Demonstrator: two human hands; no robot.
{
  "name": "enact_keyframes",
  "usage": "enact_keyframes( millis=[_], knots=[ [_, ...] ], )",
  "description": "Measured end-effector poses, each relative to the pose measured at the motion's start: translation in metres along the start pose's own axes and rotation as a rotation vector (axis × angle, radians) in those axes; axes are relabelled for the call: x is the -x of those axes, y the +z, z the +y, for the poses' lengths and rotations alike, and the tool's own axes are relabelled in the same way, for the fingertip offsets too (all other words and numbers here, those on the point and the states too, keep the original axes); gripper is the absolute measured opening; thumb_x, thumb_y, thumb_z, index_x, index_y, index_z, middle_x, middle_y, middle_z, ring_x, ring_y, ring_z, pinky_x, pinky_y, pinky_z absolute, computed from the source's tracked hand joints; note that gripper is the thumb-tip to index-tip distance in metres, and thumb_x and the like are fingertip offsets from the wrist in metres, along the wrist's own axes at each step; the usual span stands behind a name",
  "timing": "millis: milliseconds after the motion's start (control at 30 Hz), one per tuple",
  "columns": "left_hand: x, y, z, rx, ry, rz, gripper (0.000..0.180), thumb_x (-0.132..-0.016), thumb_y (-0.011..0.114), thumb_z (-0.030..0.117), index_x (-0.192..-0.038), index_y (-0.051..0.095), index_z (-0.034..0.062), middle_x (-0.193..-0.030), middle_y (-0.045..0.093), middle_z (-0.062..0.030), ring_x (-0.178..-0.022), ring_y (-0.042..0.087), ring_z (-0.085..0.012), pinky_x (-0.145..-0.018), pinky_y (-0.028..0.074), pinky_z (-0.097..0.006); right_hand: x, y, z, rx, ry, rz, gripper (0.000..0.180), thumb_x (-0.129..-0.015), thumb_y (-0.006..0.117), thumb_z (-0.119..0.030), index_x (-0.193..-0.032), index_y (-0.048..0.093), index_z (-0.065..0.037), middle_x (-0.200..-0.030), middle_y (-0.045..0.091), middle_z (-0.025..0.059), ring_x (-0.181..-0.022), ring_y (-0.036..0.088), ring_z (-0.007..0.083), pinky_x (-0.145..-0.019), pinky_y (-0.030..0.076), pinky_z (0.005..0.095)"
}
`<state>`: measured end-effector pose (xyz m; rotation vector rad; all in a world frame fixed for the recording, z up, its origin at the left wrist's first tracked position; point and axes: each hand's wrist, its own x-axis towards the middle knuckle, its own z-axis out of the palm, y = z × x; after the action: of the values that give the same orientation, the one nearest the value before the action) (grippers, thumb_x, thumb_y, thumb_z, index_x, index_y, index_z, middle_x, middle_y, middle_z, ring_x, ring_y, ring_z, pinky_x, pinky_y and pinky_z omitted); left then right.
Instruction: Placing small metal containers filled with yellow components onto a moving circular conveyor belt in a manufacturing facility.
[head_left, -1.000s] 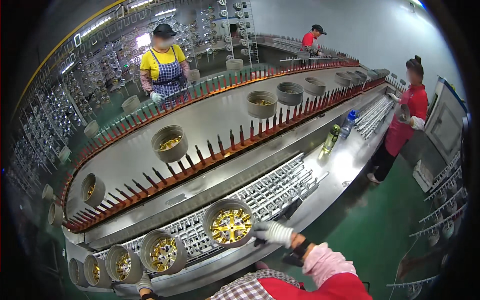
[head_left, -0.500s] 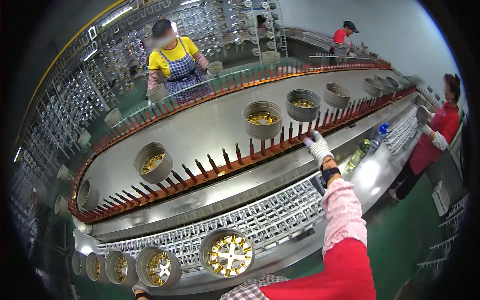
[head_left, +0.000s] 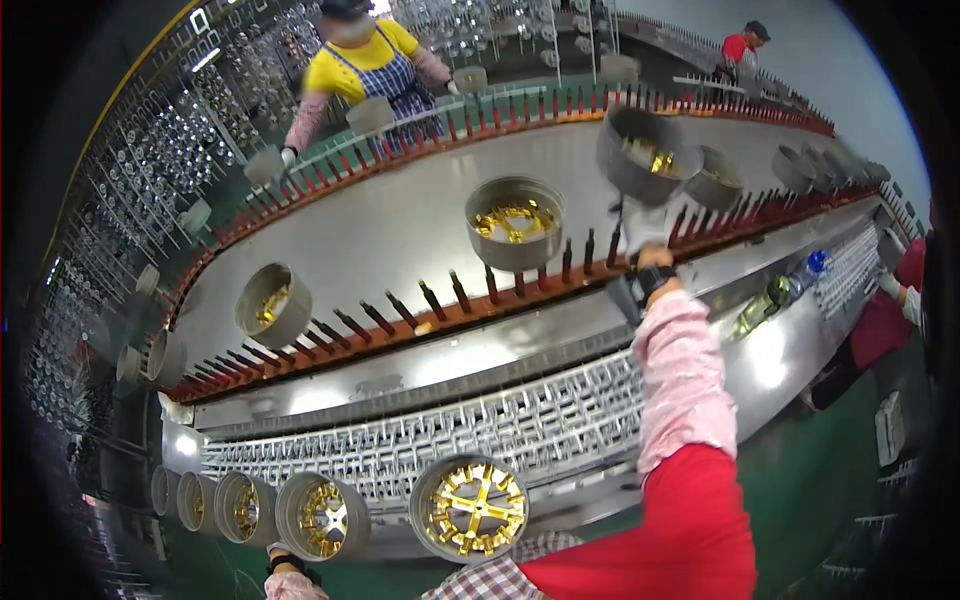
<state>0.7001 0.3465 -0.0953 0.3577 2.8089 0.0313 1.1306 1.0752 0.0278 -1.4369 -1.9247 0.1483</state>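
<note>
One round, grey-walled tub point(head_left: 622, 180) bearing shiny gold-coloured metal pieces point(head_left: 660, 162) lies directly beyond the pale-gloved right hand point(head_left: 645, 228), above the row of red-based pegs point(head_left: 567, 262); being round, it shows no long axis. That nearer hand grasps its near side, fingers blurred. Five similar grey tubs point(head_left: 358, 512) line the near edge; the left hand point(head_left: 280, 553) is by the fourth from left, its grip untellable. Two bottles point(head_left: 765, 305), green and blue, are rightward.

At the white-gloved right fingers point(head_left: 643, 224), a round grey tub point(head_left: 618, 165) holding shiny gold metal parts point(head_left: 660, 160); left of them, dark-tipped red pegs point(head_left: 589, 253); below them, a pale pink sleeve point(head_left: 685, 380), bright red garment point(head_left: 695, 520) and dark-and-white checked cloth point(head_left: 482, 582).
</note>
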Motion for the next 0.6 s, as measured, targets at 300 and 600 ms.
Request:
enact_keyframes(
  millis=[300,600],
  knots=[
    [-0.071,0.055,-0.077,-0.682,0.130,-0.291,0.035,-0.088,0.033,0.026,-0.118,0.046,0.0131,-0.126,0.042,-0.0035,-0.110,0.045,-0.0223,-0.089,0.038,-0.033,0.125,-0.155,-0.062,-0.970,-0.002,-0.201,0.034,-0.085,0.045,-0.037,-0.099,0.055,-0.007,-0.069,0.053,-0.0025,-0.048,0.035,0.0020,-0.042,0.026,0.0161],
    [0.017,0.008,0.044,-0.890,0.326,-0.226,0.030,-0.083,0.043,0.019,-0.112,0.051,0.0130,-0.117,0.050,-0.0061,-0.106,0.049,-0.0190,-0.083,0.043,-0.031,0.303,-0.149,0.063,-0.748,0.350,-0.420,0.042,-0.088,0.036,-0.042,-0.081,0.057,-0.006,-0.047,0.045,-0.0015,-0.040,0.042,0.0071,-0.038,0.033,0.0196]
  ],
)
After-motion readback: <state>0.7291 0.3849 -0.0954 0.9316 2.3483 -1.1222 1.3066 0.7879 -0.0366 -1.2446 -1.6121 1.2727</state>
